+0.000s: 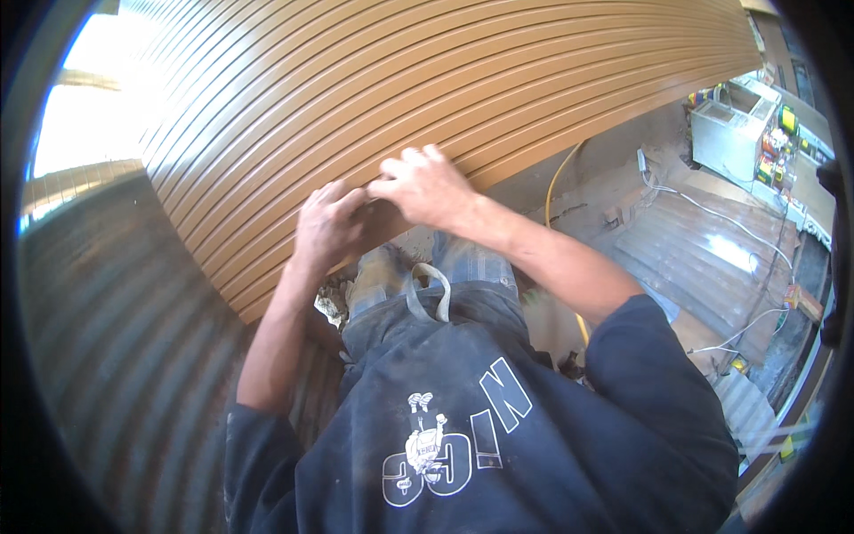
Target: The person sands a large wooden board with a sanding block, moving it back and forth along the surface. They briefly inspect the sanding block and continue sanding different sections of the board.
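A large orange-brown slatted panel [427,98] with long parallel grooves leans across the space before me. Close to its lower edge, my left hand [331,221] is closed, its fingers curled together. My right hand [425,189] comes in from the right, fingers bent over the panel's surface and thumb pointing at the left hand. The two hands nearly meet at the thumbs. Whatever is between their fingertips is too small or hidden to make out.
Corrugated metal sheeting [116,347] stands on my left. A yellow hose [553,182] runs down past my right arm. To the right are a pale metal cabinet [725,138], a white cable [712,209] and a ribbed sheet [694,245] on the ground.
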`<state>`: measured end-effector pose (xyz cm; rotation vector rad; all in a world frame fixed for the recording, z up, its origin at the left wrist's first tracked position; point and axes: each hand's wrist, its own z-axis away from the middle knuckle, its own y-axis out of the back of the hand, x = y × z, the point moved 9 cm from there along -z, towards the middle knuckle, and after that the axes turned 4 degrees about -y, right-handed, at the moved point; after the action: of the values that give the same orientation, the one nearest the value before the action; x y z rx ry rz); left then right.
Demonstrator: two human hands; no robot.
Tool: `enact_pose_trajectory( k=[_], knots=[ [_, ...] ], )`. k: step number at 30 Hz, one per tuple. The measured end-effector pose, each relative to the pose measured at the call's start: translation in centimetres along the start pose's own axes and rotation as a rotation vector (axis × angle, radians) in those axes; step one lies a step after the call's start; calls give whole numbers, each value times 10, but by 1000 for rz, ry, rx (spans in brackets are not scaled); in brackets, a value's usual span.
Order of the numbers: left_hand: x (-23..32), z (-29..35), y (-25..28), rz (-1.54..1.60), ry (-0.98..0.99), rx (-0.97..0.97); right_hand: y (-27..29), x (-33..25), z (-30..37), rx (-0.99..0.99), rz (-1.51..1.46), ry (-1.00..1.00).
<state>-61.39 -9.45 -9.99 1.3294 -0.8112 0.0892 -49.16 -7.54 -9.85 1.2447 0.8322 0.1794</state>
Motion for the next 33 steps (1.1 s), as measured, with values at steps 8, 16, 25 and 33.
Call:
enact_pose_trajectory(
  k=[8, 16, 25, 33],
  knots=[
    [99, -127, -20, 59, -22, -2, 104, 114, 56, 170, 31, -183],
    [147, -199, -81, 92, -29, 113, 128, 206, 97, 303, 107, -268],
    [216, -309, -140, 97, -72, 71, 172, 331, 142, 219, 58, -430],
    [263, -359, -165, 39, -60, -24, 207, 392, 175, 253, -32, -395]
  ],
)
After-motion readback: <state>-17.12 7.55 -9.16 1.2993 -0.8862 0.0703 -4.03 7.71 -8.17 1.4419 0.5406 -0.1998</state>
